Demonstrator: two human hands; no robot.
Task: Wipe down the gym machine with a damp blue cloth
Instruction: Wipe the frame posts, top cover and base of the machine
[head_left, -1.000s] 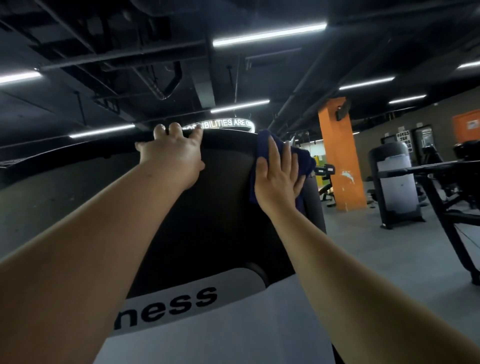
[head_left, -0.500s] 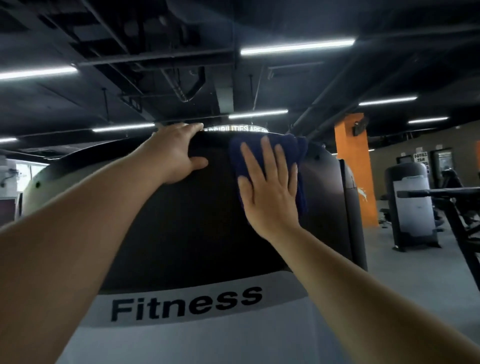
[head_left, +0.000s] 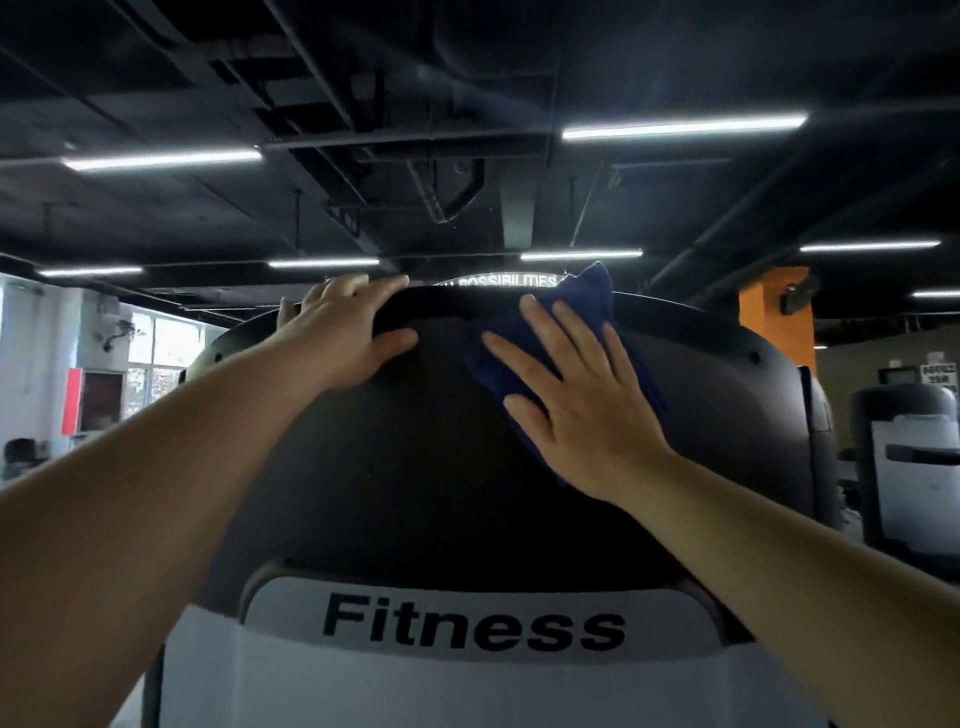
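Dim interior, wide-angle view. Linear ceiling tubes are supplying most of the light and are blooming slightly against the black ceiling. Daylight is entering through the windows at far left and is overexposing that area. The gym machine is sinking into near-black shadow across its dark upper part, while its white lower panel is reflecting soft light. Lens distortion is stretching the left forearm and right forearm toward the corners; distant equipment is appearing soft and hazy.

I read "Fitness" in black letters on the white panel of the gym machine. Behind its top edge a lit sign shows "POSSIBILITIES"; the rest of it is hidden.
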